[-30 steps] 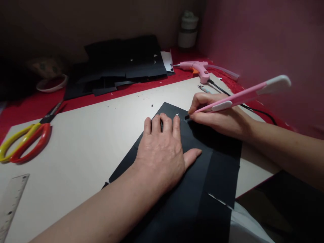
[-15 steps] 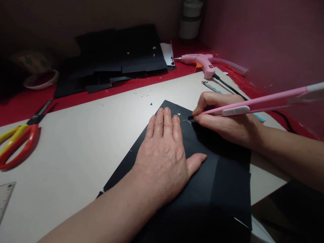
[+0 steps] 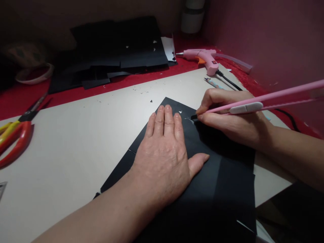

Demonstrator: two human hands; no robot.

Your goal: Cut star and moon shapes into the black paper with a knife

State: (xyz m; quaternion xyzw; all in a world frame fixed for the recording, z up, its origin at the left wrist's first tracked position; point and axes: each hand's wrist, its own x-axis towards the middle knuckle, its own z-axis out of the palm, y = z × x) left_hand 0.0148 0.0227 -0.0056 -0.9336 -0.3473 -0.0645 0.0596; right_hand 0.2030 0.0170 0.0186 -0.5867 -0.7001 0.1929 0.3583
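My left hand (image 3: 164, 152) lies flat, palm down, on a sheet of black paper (image 3: 202, 195), its four fingers side by side and the thumb out to the right. Near the sheet's upper corner, my right hand (image 3: 227, 114) grips a pink craft knife (image 3: 283, 98) with a white slider. The knife's dark blade end touches the paper. Just left of it runs a short, pale curved line (image 3: 189, 119). A small white triangular opening (image 3: 180, 112) shows above that line.
Scissors (image 3: 22, 130) with red and yellow handles lie at the left. Behind are stacked black sheets (image 3: 136, 50), a pink glue gun (image 3: 202, 58) and a patterned blue pencil (image 3: 212, 83). Dark scraps dot the white board (image 3: 76, 152). A pink wall (image 3: 283, 40) rises at the right.
The camera view has shifted slightly, moving the scissors and ruler toward the left edge. My right hand and knife appear a little farther right. The left hand stays flat on the paper.
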